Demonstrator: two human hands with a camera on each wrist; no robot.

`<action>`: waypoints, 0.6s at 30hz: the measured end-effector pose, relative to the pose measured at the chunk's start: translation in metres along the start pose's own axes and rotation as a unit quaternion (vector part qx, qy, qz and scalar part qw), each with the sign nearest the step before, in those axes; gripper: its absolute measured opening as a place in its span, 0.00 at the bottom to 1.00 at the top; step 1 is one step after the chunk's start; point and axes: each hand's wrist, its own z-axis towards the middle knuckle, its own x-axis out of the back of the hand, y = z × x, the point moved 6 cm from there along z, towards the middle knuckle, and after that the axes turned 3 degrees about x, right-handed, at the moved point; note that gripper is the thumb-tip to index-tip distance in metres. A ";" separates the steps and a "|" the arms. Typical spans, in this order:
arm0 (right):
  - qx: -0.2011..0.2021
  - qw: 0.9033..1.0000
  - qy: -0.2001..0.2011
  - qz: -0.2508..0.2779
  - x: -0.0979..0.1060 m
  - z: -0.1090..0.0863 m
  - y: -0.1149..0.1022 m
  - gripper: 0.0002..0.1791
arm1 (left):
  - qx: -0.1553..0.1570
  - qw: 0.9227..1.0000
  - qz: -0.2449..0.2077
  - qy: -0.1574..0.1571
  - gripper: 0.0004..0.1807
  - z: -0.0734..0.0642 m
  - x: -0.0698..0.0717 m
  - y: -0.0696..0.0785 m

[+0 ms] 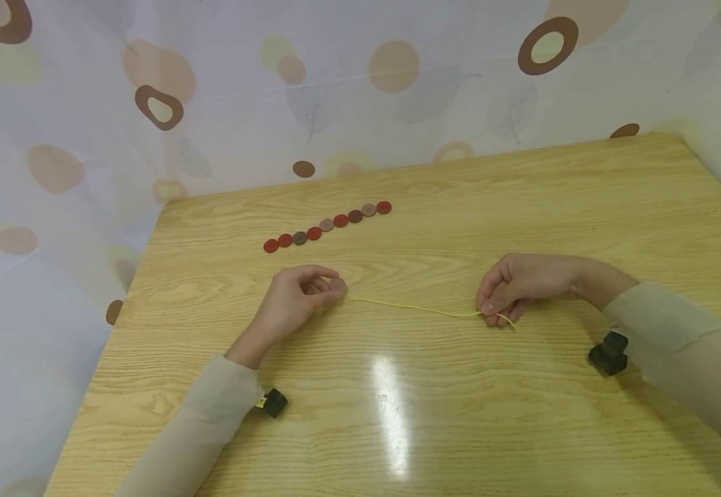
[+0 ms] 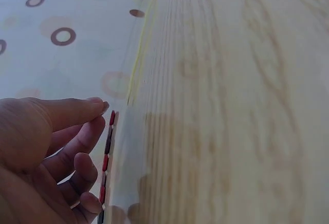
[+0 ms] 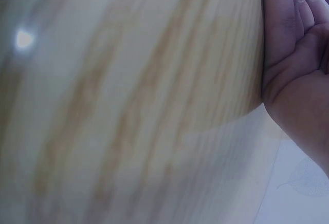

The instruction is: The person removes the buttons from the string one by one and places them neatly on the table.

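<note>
In the head view my left hand (image 1: 293, 295) pinches a pale brownish-pink button (image 1: 338, 284) between thumb and fingertips, just above the table. A thin yellow cord (image 1: 413, 306) stretches from beside that button across to my right hand (image 1: 518, 279). Thumb and fingers of the right hand pinch the cord close to its end, and a short tail pokes out past them. Whether the cord passes through the button's hole cannot be made out. The left wrist view has the button (image 2: 106, 107) edge-on at the fingertips. In the right wrist view the right fingertips are cut off.
A slanting row of several red, brown, grey and pinkish buttons (image 1: 340, 221) lies on the wooden table (image 1: 491, 428) beyond the left hand. Behind the table hangs a pale patterned curtain (image 1: 348, 83). Black wrist cameras are strapped at both sleeves.
</note>
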 end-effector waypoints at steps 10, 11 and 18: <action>-0.006 1.000 0.009 -0.005 0.000 -0.001 0.000 0.12 | -0.048 0.998 -0.016 0.045 0.14 0.032 -0.006 0.023; -0.007 1.000 0.010 -0.005 0.000 -0.001 0.000 0.12 | -0.060 0.997 -0.016 0.047 0.14 0.038 -0.009 0.028; -0.010 1.000 0.021 -0.016 -0.001 -0.001 0.001 0.12 | -0.118 0.987 0.073 0.076 0.12 0.095 -0.037 0.060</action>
